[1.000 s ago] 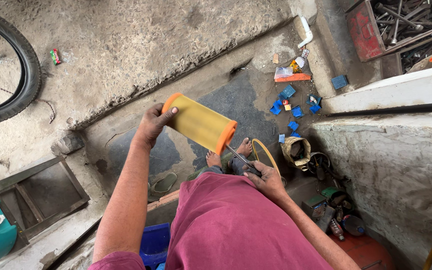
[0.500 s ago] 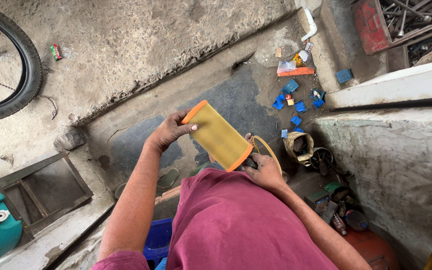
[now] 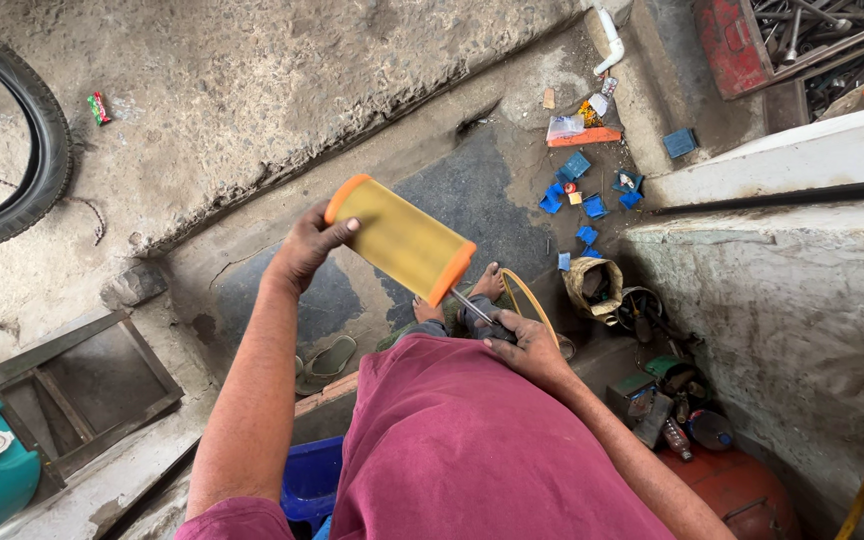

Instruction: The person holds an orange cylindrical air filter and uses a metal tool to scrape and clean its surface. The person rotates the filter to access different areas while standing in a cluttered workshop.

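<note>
— Concrete workshop floor (image 3: 252, 100) below?
— Yes. Left hand (image 3: 304, 248) clamps a yellow, orange-capped air filter (image 3: 400, 240) at chest height; right hand (image 3: 522, 345) grips an air blow gun (image 3: 482, 318). Filter has rotated since before.

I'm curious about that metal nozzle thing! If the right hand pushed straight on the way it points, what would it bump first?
Probably the yellow pleated air filter with orange end caps: the right hand aims its slim metal nozzle at the near cap, though depth is unclear.

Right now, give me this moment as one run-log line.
left hand: grips yellow air filter by its end, raised | right hand: holds air blow gun, nozzle at filter | yellow hose beside gun
</note>
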